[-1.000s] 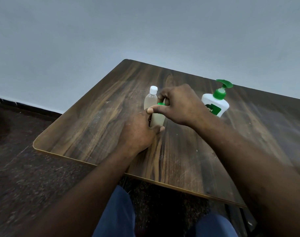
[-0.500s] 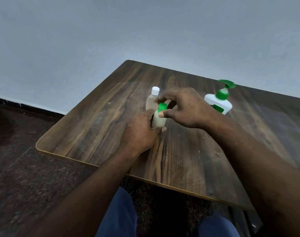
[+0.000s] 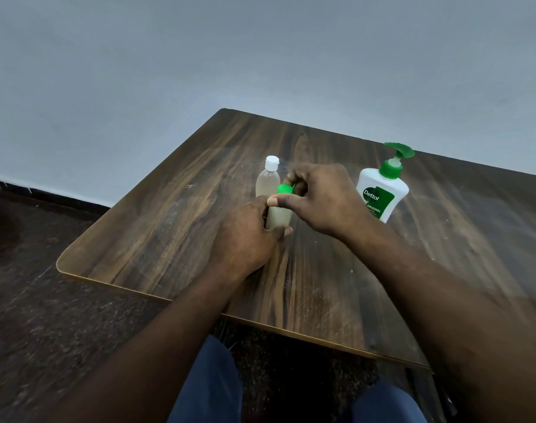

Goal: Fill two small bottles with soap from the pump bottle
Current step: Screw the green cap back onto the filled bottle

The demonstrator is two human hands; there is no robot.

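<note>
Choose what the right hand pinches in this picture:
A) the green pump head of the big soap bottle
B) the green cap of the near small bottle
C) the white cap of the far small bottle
B: the right hand pinches the green cap of the small bottle, which the left hand holds upright on the table.

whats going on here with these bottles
A person at a wooden table grips the green-capped small bottle with the left hand, standing it upright on the table, while the right hand pinches its green cap. The white-capped small bottle stands capped just behind it. The pump bottle stands to the right, untouched.
</note>
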